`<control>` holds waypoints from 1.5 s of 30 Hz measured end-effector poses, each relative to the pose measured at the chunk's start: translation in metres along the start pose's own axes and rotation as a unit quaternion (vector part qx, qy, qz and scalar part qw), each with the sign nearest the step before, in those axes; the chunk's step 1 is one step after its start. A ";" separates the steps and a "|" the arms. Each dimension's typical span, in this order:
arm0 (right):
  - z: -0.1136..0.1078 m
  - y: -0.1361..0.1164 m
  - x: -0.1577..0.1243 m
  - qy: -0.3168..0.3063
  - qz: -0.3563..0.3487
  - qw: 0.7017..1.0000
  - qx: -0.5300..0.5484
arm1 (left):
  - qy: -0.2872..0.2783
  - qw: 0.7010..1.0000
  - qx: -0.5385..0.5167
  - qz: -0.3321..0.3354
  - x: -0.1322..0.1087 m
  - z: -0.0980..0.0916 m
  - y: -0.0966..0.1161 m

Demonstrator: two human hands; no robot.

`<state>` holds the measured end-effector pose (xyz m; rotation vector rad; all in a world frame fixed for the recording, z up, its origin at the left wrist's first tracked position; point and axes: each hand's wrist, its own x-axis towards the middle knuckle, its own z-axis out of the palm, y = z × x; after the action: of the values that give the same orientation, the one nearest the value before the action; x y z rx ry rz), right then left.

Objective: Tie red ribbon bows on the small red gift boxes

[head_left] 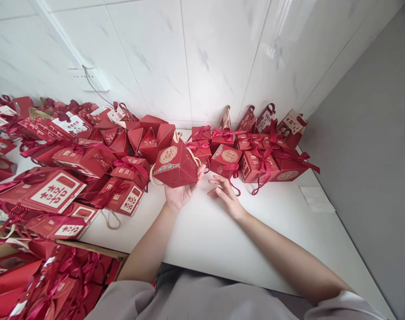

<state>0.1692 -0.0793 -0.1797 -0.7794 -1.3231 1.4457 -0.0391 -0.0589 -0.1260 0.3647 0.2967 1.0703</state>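
Observation:
My left hand (182, 191) cups a red gift box (175, 166) from below, lifted just above the white table (202, 231). The box has a gold round emblem and a beige rope handle. Just to the right, my right hand (226, 195) hovers with its fingers spread and nothing in it, the fingertips close to the box's corner. Right behind that hand a red box with a gold emblem and ribbon (226, 161) stands on the table.
Several ribboned red boxes (272, 155) line the tiled wall at the back right. A big heap of red boxes (72, 164) fills the left side. A carton with more red boxes (55, 280) sits at the lower left. A white paper sheet (317, 199) lies at right.

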 end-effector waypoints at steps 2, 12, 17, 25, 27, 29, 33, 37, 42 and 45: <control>0.000 0.000 0.000 -0.001 0.000 1.000 0.001 | 0.016 1.000 0.011 -0.002 -0.001 -0.001 0.000; 0.000 0.002 -0.002 0.038 -0.016 0.999 -0.010 | 0.076 0.985 0.133 0.080 -0.003 -0.002 0.004; 0.001 -0.003 -0.004 0.112 -0.055 0.991 -0.044 | 0.085 0.920 0.378 0.058 -0.020 -0.003 0.022; -0.001 0.001 0.000 0.137 -0.016 0.990 -0.018 | 0.158 0.878 0.436 0.120 -0.060 0.002 0.007; -0.002 0.003 0.002 0.133 -0.004 0.991 -0.008 | 0.191 0.853 0.476 0.097 -0.075 -0.001 0.010; -0.003 0.004 0.002 0.130 0.010 0.992 0.000 | 0.258 0.798 0.540 0.072 -0.090 -0.002 0.020; -0.004 0.007 0.001 0.131 0.018 0.991 -0.003 | 0.390 0.621 0.658 0.169 -0.105 0.018 0.041; -0.003 0.008 0.001 0.129 0.012 0.992 -0.006 | 0.359 0.616 0.649 0.264 -0.084 0.060 0.024; -0.004 0.008 0.001 0.131 0.007 0.991 -0.012 | 0.313 0.727 0.580 0.192 -0.038 0.084 -0.010; -0.005 0.008 0.000 0.136 0.005 0.991 -0.017 | 0.316 0.781 0.519 0.145 -0.034 0.080 -0.005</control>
<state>0.1719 -0.0765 -0.1888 -0.9709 -1.1382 1.2758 -0.0181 -0.1033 -0.0541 1.0609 1.5140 1.2314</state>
